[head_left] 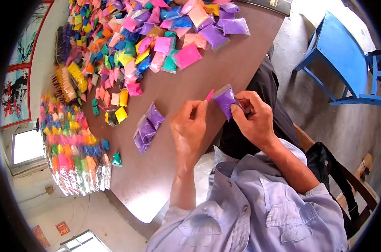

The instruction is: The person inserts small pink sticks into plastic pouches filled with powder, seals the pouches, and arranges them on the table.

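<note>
My right hand (257, 117) grips a small clear packet of purple material (225, 101) between thumb and fingers, its sealed edge tilted up and to the left. Close beside it, my left hand (189, 124) is closed in a pinch, with a thin pink plastic piece (209, 95) sticking out past the fingertips toward the packet. Whether the pink piece touches the packet I cannot tell. On the brown table (165, 90), left of my left hand, lies a joined strip of purple packets (148, 127).
A large heap of colourful packets (131, 38) covers the table's far side. Bundled packet strips (70, 147) hang over its left edge. A small green packet (117, 159) lies near that edge. A blue table (337, 54) stands on the floor at right.
</note>
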A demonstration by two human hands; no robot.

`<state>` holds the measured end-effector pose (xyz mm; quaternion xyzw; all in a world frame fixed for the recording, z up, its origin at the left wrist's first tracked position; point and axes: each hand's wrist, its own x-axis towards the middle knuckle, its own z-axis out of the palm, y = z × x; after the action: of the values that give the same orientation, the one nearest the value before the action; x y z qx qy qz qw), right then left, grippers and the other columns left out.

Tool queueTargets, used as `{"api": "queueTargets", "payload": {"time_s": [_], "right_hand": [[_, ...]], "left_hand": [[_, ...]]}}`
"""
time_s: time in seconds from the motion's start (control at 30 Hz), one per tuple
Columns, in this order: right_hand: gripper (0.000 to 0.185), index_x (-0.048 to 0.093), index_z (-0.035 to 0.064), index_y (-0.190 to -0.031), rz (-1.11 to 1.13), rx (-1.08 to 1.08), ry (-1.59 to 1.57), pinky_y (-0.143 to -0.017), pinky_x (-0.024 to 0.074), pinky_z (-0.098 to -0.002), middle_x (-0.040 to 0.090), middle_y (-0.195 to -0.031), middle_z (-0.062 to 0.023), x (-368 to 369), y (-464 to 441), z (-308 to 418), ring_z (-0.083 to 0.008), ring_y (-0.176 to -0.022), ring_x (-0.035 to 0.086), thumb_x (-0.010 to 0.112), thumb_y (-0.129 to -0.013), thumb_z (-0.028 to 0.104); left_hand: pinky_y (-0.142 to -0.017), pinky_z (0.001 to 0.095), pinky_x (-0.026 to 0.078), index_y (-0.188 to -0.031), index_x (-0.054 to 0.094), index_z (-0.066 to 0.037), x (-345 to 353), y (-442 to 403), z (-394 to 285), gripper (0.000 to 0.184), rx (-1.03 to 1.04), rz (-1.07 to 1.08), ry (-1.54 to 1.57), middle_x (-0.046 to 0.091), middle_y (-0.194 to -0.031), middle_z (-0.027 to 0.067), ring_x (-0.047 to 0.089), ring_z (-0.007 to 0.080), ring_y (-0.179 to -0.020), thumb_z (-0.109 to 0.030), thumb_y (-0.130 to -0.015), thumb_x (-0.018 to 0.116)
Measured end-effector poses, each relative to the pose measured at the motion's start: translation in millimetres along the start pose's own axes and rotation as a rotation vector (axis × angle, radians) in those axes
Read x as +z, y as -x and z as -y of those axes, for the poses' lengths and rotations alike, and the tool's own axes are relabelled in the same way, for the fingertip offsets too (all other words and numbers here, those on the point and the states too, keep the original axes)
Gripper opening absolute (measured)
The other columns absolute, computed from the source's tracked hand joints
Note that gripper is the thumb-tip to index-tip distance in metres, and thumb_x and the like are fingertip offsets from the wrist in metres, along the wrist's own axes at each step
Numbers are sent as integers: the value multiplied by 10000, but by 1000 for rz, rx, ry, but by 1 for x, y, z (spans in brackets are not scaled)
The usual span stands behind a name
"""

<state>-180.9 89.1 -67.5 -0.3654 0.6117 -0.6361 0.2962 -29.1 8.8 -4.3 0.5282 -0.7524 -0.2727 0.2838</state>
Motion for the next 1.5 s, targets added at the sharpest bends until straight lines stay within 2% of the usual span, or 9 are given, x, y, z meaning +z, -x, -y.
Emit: {"api": "queueTargets", "payload": {"time_s": [0.33, 0.4, 0.53, 0.7, 0.83, 0.9, 1.13, 1.23, 1.5], "right_hand": [[219, 641, 3, -1061, 15, 22, 4, -586, 524, -277, 664, -773, -86, -1, 0, 1, -120, -635, 631, 765, -884, 35], [222, 639, 3, -1065, 27, 17, 15, -586, 526, -279, 664, -775, -87, -1, -1, 4, -119, -636, 632, 764, -885, 37], [230, 635, 3, -1078, 8, -11, 33, -592, 532, -281, 669, -791, -89, -1, -1, 3, -125, -641, 636, 760, -886, 32], [247, 632, 1, -1085, 12, 34, 5, -590, 538, -287, 682, -811, -97, 1, 1, -1, -141, -643, 650, 766, -880, 32], [255, 632, 1, -1088, 4, 12, -19, -588, 542, -294, 691, -810, -103, 0, -1, -2, -155, -639, 666, 768, -875, 32], [253, 633, 1, -1087, 3, 24, -23, -589, 543, -295, 692, -806, -103, -2, 0, -1, -157, -638, 669, 766, -875, 33], [221, 646, 0, -1052, 25, 32, 4, -593, 548, -296, 698, -809, -105, -3, -1, -1, -159, -637, 674, 769, -871, 39], [210, 651, -4, -1039, 21, 18, -26, -592, 546, -289, 697, -810, -104, -2, -1, 0, -145, -641, 672, 771, -870, 28], [197, 658, -17, -1051, 28, 33, -26, -593, 533, -263, 689, -813, -87, -3, -2, 0, -115, -647, 659, 757, -881, -3]], "left_hand": [[-620, 366, 508, -937, 731, -9, 11, -8, -2, 123, 33, 88, 59, 689, -778, 132, 658, 245, -661, -127, -956, 761], [-619, 295, 483, -952, 747, 13, 6, -17, 7, 149, 27, 134, 13, 702, -747, 83, 617, 110, -687, -131, -957, 782], [-606, 288, 476, -948, 750, 10, 1, -22, 2, 140, 19, 122, -17, 716, -756, 80, 619, 111, -678, -126, -955, 784], [-653, 421, 515, -922, 741, -34, 6, -17, -21, 128, 224, 172, -53, 721, -852, 148, 687, 342, -742, -158, -949, 758], [-674, 441, 517, -908, 733, -31, 14, -25, -24, 158, 110, 223, -60, 722, -872, 156, 686, 379, -779, -181, -951, 755], [-615, 337, 468, -947, 753, -9, 14, -33, -12, 107, 142, 184, -92, 690, -762, 107, 619, 189, -667, -116, -949, 767], [-630, 326, 491, -951, 748, 6, 5, -28, -19, 109, 120, 163, -70, 715, -812, 113, 642, 211, -681, -96, -929, 778], [-660, 427, 525, -902, 724, -42, 16, -16, -33, 119, 177, 176, -73, 720, -854, 132, 697, 357, -758, -149, -949, 748], [-603, 344, 492, -930, 737, 4, 9, -31, 1, 141, 52, 133, -31, 691, -755, 133, 627, 206, -628, -132, -949, 770]]}}
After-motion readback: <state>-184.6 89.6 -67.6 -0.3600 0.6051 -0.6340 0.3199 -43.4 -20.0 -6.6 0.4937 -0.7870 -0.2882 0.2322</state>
